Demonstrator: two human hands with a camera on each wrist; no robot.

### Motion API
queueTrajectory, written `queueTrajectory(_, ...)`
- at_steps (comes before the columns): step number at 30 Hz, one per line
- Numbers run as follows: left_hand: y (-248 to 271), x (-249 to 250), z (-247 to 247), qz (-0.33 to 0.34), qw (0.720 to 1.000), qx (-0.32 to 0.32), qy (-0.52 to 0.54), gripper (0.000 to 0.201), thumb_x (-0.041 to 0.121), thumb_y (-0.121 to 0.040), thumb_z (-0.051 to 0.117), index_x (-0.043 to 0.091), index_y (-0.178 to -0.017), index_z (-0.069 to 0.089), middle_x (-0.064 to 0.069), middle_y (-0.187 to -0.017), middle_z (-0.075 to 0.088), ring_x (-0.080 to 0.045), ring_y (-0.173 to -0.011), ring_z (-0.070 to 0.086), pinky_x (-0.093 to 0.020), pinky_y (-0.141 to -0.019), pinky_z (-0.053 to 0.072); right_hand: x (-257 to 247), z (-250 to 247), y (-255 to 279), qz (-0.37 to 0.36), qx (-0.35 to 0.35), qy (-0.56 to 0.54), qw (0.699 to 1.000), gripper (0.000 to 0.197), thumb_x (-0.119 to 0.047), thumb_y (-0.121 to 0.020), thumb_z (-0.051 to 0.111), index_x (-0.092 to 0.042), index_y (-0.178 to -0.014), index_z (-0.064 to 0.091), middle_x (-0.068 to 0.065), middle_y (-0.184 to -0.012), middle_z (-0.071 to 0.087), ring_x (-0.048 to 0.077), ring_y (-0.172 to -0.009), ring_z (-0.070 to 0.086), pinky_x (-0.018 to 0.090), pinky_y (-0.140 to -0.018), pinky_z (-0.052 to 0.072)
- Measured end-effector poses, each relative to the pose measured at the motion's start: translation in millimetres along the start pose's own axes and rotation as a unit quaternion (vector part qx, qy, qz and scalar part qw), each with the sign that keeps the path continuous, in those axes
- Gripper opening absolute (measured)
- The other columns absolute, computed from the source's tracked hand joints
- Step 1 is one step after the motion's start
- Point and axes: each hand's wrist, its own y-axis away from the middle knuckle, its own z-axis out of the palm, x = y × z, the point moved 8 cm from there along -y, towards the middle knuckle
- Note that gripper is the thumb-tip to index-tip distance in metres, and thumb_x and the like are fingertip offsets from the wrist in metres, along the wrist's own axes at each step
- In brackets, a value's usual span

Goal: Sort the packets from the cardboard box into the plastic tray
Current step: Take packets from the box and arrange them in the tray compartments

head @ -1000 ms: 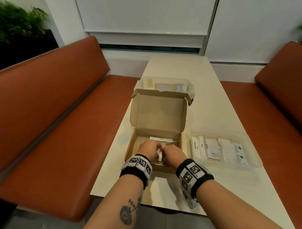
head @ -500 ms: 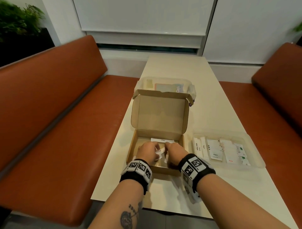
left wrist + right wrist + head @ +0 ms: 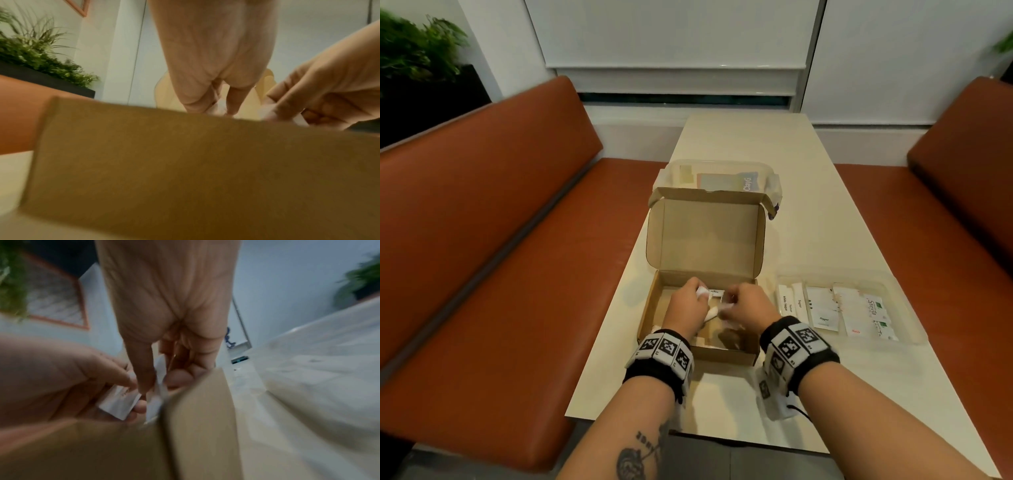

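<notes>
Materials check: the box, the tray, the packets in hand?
Cardboard box: matte brown corrugated-looking card, with folded flaps. Plastic tray: clear thin plastic; the table shows through. Packets held by left hand and right hand: white, probably paper, creased; blurred.

the head view looks forward and down along the desk point(image 3: 750, 144) from above both wrists. the left wrist view sits low, close behind the cardboard box point(image 3: 185, 162) front wall, facing forward. the right wrist view looks likewise past its corner point(image 3: 195, 402). all three share the box.
</notes>
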Motion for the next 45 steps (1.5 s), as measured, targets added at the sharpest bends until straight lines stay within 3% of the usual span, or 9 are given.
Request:
queueTrajectory(2, 2, 13, 3, 0.006, 0.999, 0.0, 0.054, 0.025, 0.009, -0.096, 0.034, 0.026, -0.099, 0.052, -0.006, -0.096, 0.062, -0.015, -0.079, 0.064, -0.021, -0.048, 0.051, 12, -22, 3, 0.023, 0.046, -0.137, 0.989, 0.011, -0.011, -0.079, 0.072, -0.011, -0.082, 0.061, 0.006, -0.079, 0.063, 0.017, -0.067, 0.063, 0.023, -0.057, 0.052)
queueTrajectory(6, 2, 44, 18, 0.014, 0.992, 0.005, 0.125, 0.04, 0.0, -0.095, 0.032, 0.029, -0.088, 0.06, -0.007, -0.097, 0.064, -0.019, -0.084, 0.065, -0.038, -0.074, 0.056, 44, -64, 16, 0.058, 0.115, -0.355, 0.926, 0.01, -0.001, -0.081, 0.069, -0.002, -0.083, 0.06, 0.019, -0.085, 0.064, 0.029, -0.072, 0.067, 0.033, -0.065, 0.06)
queueTrajectory(12, 4, 83, 73, 0.017, 0.982, -0.08, 0.168, 0.016, 0.029, -0.093, 0.057, 0.016, -0.095, 0.066, 0.004, -0.074, 0.065, -0.004, -0.068, 0.061, -0.016, -0.06, 0.043, 85, -95, 36, 0.055, 0.144, -0.48, 0.863, 0.006, -0.001, -0.083, 0.067, 0.001, -0.083, 0.06, 0.011, -0.075, 0.062, 0.019, -0.065, 0.064, 0.023, -0.06, 0.058)
queueTrajectory(15, 8, 101, 94, 0.047, 0.983, -0.093, 0.152, 0.006, 0.023, -0.091, 0.062, 0.019, -0.087, 0.059, 0.003, -0.066, 0.063, 0.005, -0.057, 0.059, 0.0, -0.053, 0.039, 106, -106, 43, 0.065, 0.168, -0.481, 0.858, 0.008, -0.005, -0.084, 0.067, 0.002, -0.084, 0.063, 0.009, -0.075, 0.061, 0.019, -0.067, 0.061, 0.023, -0.062, 0.058)
queueTrajectory(20, 8, 113, 113, 0.05, 0.987, -0.085, 0.123, 0.016, 0.015, -0.094, 0.056, 0.004, -0.097, 0.067, -0.005, -0.075, 0.066, -0.004, -0.059, 0.059, -0.006, -0.051, 0.043, 134, -121, 51, 0.072, 0.181, -0.428, 0.882, 0.012, -0.011, -0.089, 0.061, -0.011, -0.08, 0.068, 0.004, -0.078, 0.066, 0.016, -0.071, 0.061, 0.022, -0.062, 0.053)
queueTrajectory(25, 9, 121, 123, 0.065, 0.991, -0.072, 0.096, 0.004, 0.022, -0.088, 0.064, 0.02, -0.086, 0.067, 0.002, -0.066, 0.065, -0.002, -0.056, 0.059, -0.006, -0.052, 0.04, 144, -127, 51, 0.051, 0.165, -0.328, 0.929, 0.007, -0.013, -0.083, 0.069, -0.014, -0.09, 0.07, -0.006, -0.074, 0.067, 0.003, -0.066, 0.06, 0.008, -0.053, 0.045)
queueTrajectory(36, 14, 120, 132, 0.05, 0.99, -0.043, 0.123, 0.013, 0.015, -0.092, 0.059, 0.006, -0.094, 0.067, -0.008, -0.084, 0.065, -0.008, -0.062, 0.058, -0.005, -0.051, 0.043, 156, -130, 51, 0.056, 0.13, -0.256, 0.956, 0.006, -0.01, -0.079, 0.074, -0.011, -0.082, 0.069, -0.002, -0.07, 0.065, 0.009, -0.066, 0.06, 0.013, -0.06, 0.044)
queueTrajectory(41, 22, 112, 136, 0.03, 0.996, -0.036, 0.081, 0.023, 0.018, -0.094, 0.054, 0.013, -0.113, 0.067, -0.007, -0.107, 0.068, -0.019, -0.099, 0.062, -0.028, -0.093, 0.047, 169, -150, 58, 0.072, 0.111, -0.128, 0.983, 0.006, -0.011, -0.08, 0.073, -0.008, -0.084, 0.072, 0.001, -0.076, 0.067, 0.008, -0.07, 0.059, 0.013, -0.063, 0.042)
queueTrajectory(45, 19, 107, 141, 0.028, 0.996, -0.029, 0.078, 0.025, 0.014, -0.094, 0.051, 0.018, -0.114, 0.066, 0.001, -0.099, 0.067, -0.002, -0.079, 0.06, -0.001, -0.062, 0.041, 179, -153, 62, 0.087, 0.044, 0.016, 0.995, 0.009, -0.009, -0.081, 0.07, -0.006, -0.089, 0.073, 0.007, -0.09, 0.071, 0.012, -0.075, 0.058, 0.019, -0.069, 0.047)
